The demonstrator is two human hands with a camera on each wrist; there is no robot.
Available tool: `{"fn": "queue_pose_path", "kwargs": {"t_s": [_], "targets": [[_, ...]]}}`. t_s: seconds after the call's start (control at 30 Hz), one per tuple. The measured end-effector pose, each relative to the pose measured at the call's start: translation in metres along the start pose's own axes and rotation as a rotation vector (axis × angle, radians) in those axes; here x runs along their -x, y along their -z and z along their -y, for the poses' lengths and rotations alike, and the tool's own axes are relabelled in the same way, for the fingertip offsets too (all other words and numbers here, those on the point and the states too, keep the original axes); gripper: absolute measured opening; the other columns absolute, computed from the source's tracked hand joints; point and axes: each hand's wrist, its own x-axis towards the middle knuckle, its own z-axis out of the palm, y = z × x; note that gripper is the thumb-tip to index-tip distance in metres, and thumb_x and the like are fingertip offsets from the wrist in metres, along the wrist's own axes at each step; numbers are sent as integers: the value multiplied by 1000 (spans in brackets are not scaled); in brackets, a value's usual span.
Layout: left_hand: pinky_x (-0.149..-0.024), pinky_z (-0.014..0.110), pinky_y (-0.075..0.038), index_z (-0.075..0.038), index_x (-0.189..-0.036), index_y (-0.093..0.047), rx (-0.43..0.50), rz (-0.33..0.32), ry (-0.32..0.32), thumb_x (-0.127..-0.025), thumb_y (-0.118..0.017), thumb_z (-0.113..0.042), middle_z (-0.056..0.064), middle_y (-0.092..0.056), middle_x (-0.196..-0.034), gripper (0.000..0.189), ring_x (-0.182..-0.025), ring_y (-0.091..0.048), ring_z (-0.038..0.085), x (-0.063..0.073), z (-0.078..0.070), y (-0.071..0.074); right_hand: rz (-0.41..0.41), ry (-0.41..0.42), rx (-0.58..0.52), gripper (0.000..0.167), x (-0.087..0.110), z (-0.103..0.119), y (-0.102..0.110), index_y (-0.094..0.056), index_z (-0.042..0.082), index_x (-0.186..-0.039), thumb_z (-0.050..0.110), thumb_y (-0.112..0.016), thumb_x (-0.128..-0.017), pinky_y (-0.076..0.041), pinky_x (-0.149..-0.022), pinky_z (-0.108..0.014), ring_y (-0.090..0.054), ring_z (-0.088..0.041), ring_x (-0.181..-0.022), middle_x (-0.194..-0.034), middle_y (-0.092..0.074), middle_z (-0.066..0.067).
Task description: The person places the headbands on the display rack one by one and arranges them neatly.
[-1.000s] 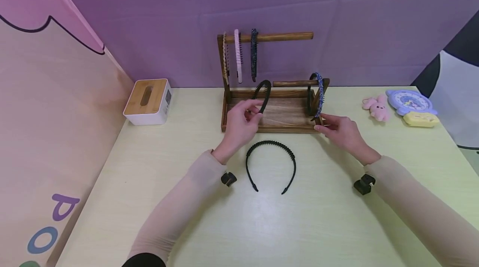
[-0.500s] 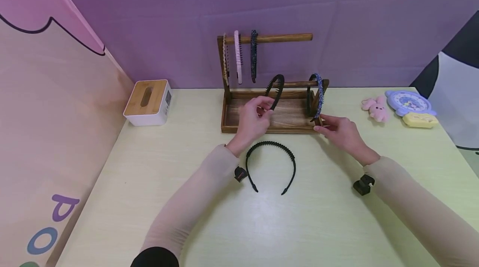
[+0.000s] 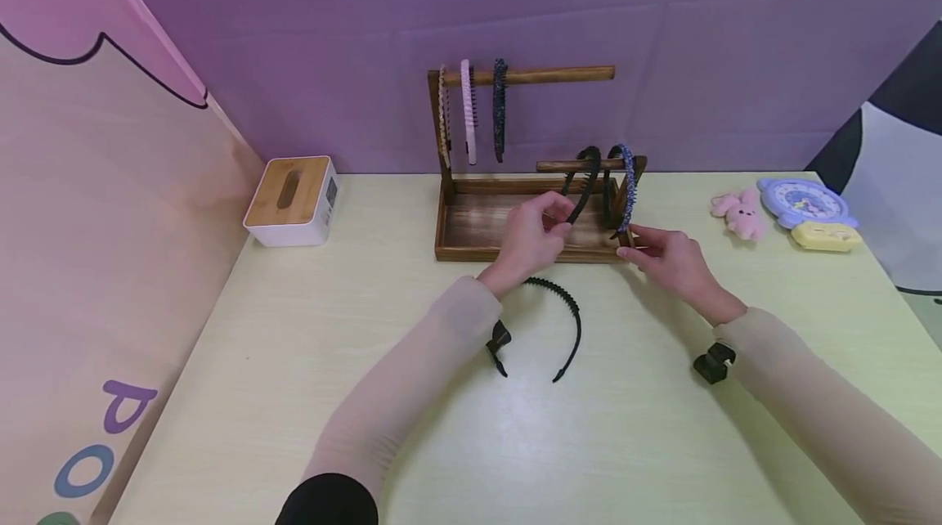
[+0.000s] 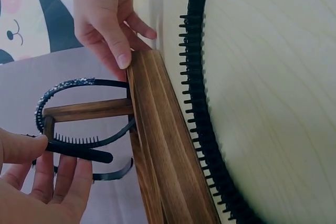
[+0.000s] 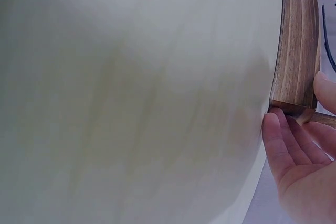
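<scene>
My left hand (image 3: 531,237) pinches a black toothed headband (image 3: 591,173) low on its side. Its top arch overlaps the lower rod (image 3: 550,166) of a wooden headband rack (image 3: 486,254), just left of a blue patterned headband (image 3: 629,191) hanging there. In the left wrist view, the held headband's rounded tip (image 4: 94,153) lies between thumb and fingers. My right hand (image 3: 673,259) grips the rack's front right corner (image 5: 294,106), thumb and fingers on either side. Another black headband (image 3: 578,320) lies on the table, partly hidden by my left arm.
From the rack's upper rod (image 3: 559,74) hang a beige beaded headband (image 3: 443,112), a pink one (image 3: 468,112) and a dark one (image 3: 500,112). A tissue box (image 3: 290,202) stands left. At right lie a pink plush toy (image 3: 742,214), a purple clock-like item (image 3: 805,199) and a yellow case (image 3: 827,235).
My left hand has carried the black headband rightward from the tray's left-middle along the lower rod, closer to the blue headband. My right hand has stayed at the rack's corner.
</scene>
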Motion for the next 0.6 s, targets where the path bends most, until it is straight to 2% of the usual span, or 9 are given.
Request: {"fn": "queue_pose_path", "kwargs": {"t_s": [0.33, 0.6], "targets": [[-67, 17, -47, -9, -93, -67, 29, 16, 18, -86, -66, 6, -1, -64, -84, 17, -73, -58, 8, -7, 7, -16, -10, 28, -23, 57, 0, 1, 0, -51, -3, -135, 34, -63, -93, -50, -58, -24, -64, -39, -94, -111, -63, -26], [-67, 17, -45, -11, -91, -67, -21, -6, 55, -85, -67, 4, -4, -63, -82, 16, -72, -57, 6, -8, 5, -26, -8, -5, -29, 58, 1, 2, -1, -50, -2, -136, 35, -63, -93, -49, -59, -23, -63, -38, -97, -115, -61, -26]]}}
